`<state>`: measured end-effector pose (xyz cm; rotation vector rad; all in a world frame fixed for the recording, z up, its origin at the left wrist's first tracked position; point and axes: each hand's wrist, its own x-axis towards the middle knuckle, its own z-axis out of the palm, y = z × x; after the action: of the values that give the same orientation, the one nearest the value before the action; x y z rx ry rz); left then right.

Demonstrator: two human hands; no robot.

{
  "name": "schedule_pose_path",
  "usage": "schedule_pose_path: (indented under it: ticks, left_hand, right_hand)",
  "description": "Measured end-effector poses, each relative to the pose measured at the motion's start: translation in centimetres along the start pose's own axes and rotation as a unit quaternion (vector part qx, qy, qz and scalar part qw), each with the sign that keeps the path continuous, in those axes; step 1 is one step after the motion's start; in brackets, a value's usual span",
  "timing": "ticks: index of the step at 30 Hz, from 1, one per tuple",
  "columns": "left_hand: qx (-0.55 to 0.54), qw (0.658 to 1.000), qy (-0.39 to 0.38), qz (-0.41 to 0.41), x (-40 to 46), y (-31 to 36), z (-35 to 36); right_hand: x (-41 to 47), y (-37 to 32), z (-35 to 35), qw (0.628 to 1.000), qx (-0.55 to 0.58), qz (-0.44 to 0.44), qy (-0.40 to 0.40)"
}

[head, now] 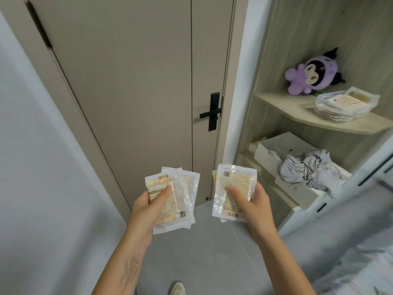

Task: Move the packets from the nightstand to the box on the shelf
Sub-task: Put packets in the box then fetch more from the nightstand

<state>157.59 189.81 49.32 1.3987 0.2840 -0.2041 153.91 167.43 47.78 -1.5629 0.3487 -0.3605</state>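
Note:
My left hand (148, 206) grips a small stack of clear hand-warmer packets (180, 188) with yellowish pads, thumb pressed on top. My right hand (253, 206) holds another stack of the same packets (236, 179), thumb on the top one. Both stacks are held in front of me, above the floor and before the door. On the upper shelf (297, 112) at the right lies a pile of more packets (346, 104). On the lower shelf stands a white box (274, 146), partly covered by a crumpled grey cloth (308, 167).
A beige door (131, 81) with a black handle (210, 112) fills the middle. A purple plush toy (314, 75) sits on the upper shelf. White drawers (340, 201) lie below the shelves, bedding at the bottom right, a grey wall on the left, my shoe (177, 288) on the floor.

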Motion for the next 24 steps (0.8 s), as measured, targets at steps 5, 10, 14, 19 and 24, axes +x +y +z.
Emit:
schedule_pose_path:
  ticks: [5, 10, 14, 19, 24]
  left_hand:
    - [0.02, 0.998, -0.065, -0.003, 10.0, 2.8, 4.3]
    - [0.059, 0.985, -0.154, -0.043, 17.4, 3.5, 10.6]
    - [0.088, 0.97, -0.214, -0.074, 20.5, 3.2, 17.0]
    - [0.121, 0.944, -0.292, -0.093, 23.1, 2.4, 25.7]
    - [0.133, 0.925, -0.339, -0.109, 25.1, 1.1, 34.4]
  right_hand:
    - [8.1, 0.2, 1.2, 0.997, 0.005, 0.006, 0.071]
    - [13.5, 0.6, -0.4, 0.991, -0.022, 0.014, 0.133]
    - [15.8, 0.5, -3.8, 0.978, -0.018, 0.03, 0.206]
    - [18.6, 0.4, -9.3, 0.956, -0.014, 0.047, 0.29]
    - [22.6, 0.6, -15.1, 0.944, -0.004, 0.052, 0.325]
